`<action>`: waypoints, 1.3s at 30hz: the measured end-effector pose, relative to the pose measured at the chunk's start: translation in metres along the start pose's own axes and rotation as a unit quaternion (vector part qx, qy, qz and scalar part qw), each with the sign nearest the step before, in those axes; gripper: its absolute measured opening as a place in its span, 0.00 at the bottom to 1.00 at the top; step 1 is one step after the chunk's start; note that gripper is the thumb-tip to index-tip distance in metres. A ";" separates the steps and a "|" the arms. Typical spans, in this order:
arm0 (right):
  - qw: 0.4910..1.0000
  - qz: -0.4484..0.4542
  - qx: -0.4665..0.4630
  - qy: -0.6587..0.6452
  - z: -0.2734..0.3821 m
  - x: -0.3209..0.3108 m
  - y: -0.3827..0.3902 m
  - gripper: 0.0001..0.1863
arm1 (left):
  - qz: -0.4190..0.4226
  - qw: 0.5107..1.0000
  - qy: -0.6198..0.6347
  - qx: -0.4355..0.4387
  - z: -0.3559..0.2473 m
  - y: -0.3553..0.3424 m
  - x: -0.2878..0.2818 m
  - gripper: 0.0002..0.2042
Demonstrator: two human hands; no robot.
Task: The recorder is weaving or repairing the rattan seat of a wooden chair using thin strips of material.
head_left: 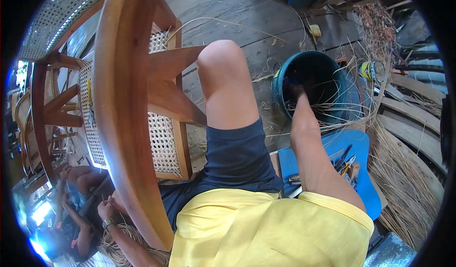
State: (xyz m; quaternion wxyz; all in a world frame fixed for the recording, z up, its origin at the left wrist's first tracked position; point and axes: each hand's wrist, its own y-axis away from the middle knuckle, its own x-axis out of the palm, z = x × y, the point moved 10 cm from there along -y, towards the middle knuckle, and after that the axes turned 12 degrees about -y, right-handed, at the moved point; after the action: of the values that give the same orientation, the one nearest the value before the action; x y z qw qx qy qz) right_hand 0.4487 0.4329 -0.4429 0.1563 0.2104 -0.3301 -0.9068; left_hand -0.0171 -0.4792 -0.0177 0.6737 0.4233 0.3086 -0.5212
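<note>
Inside the teal bucket point(306, 54), your right hand point(297, 90) is lost in shadow; its fingers cannot be made out, so neither their spread nor any hold can be told. Pale cane strands point(327, 106) cross the bucket's mouth near your wrist. At lower left, your left hand point(106, 209), with a watch at the wrist, has its fingers drawn in close; whether they pinch anything is too small to tell. A cane coil point(112, 249) lies beside that forearm, partly covered by it. The wooden chair frame point(126, 100) obstructs the view on your left, hiding part of the woven panel point(164, 145) and of a co-worker point(78, 214). Your right arm partly covers the hand tools point(349, 162) on a blue surface point(368, 176); loose cane point(399, 186) lies farther right, cut off by the dark rim.
</note>
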 end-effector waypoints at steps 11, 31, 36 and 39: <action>0.994 -0.092 -0.023 0.053 0.008 -0.058 0.028 0.32 | 0.023 0.995 0.094 -0.007 -0.023 -0.015 -0.017 0.31; 0.940 -0.215 -0.080 -0.254 0.036 -0.125 0.065 0.17 | 0.049 0.984 0.170 -0.018 -0.036 -0.001 0.005 0.25; 0.945 -0.239 -0.073 -0.211 0.044 -0.103 0.065 0.20 | 0.025 0.993 0.112 -0.025 -0.007 -0.007 0.010 0.28; 0.943 -0.237 -0.061 -0.225 0.044 -0.145 0.055 0.19 | 0.038 0.994 0.105 0.007 -0.030 -0.022 0.028 0.32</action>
State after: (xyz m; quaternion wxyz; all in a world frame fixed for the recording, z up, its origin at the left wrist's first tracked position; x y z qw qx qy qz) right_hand 0.5607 0.4771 -0.3357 -0.1292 0.0631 -0.2411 -0.9598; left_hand -0.0305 -0.4665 -0.0606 0.6542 0.4915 0.3577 -0.4500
